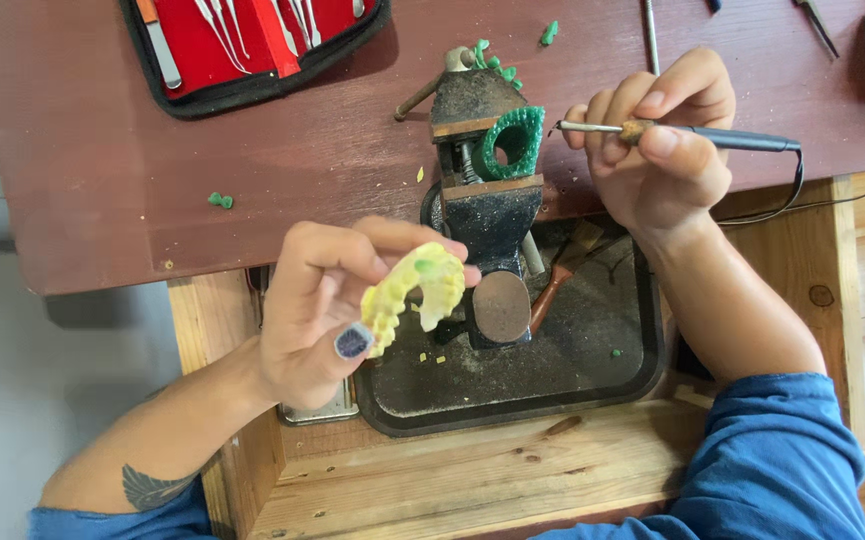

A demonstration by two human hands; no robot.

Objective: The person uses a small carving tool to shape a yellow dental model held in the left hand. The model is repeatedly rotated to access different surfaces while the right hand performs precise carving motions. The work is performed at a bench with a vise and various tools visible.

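Observation:
My left hand [327, 300] grips a yellow arch-shaped dental model [414, 290] with a small green patch on top, held up just left of a small bench vise [490, 210]. A green horseshoe-shaped wax piece [510, 140] is clamped in the vise jaws. My right hand [662, 150] holds a thin corded pen-like tool [692, 133] like a pencil, with its metal tip close to the right side of the green piece.
A black tray [592, 370] lies under the vise, with a wooden-handled brush [562, 270] in it. A red and black case of metal instruments [252, 45] sits at the far left of the dark red tabletop [102, 170]. Green wax bits [220, 200] are scattered around.

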